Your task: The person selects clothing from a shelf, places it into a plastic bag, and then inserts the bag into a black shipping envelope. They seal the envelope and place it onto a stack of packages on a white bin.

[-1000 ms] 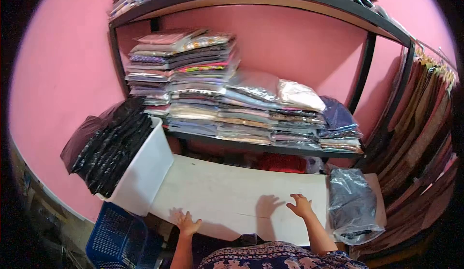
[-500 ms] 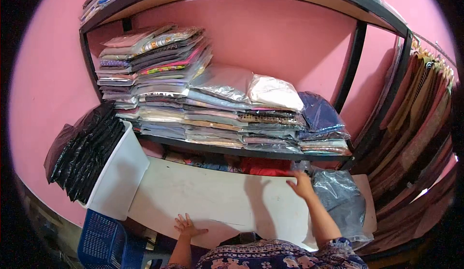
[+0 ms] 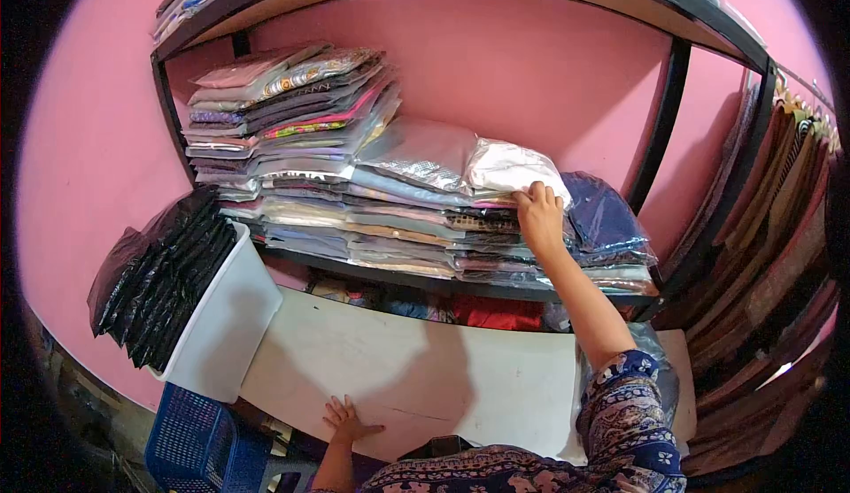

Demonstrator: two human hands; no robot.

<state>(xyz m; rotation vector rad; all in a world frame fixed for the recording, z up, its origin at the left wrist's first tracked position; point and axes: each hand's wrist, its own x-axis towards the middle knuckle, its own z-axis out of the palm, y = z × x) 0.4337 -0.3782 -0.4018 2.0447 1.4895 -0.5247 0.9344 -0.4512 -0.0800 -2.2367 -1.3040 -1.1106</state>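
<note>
My right hand (image 3: 540, 217) reaches up to the shelf, its fingers bent at the lower edge of a white garment in clear plastic (image 3: 513, 167). Whether the fingers grip it cannot be made out. Beside that hand, to the right, lies a dark blue packaged garment (image 3: 606, 214). My left hand (image 3: 348, 420) rests at the near edge of the white table (image 3: 354, 342), fingers spread and holding nothing. Several stacks of folded clothes in plastic (image 3: 305, 152) fill the shelf to the left.
A white bin (image 3: 221, 325) with black plastic packages (image 3: 159, 272) stands at the left, above a blue basket (image 3: 190, 435). Hanging clothes (image 3: 761, 254) line the right side. A bagged dark garment lies at the table's right, partly behind my right arm.
My right hand has moved up from above the table's back right to the white packaged garment on the shelf. My left hand stays at the table edge. The view has shifted slightly.
</note>
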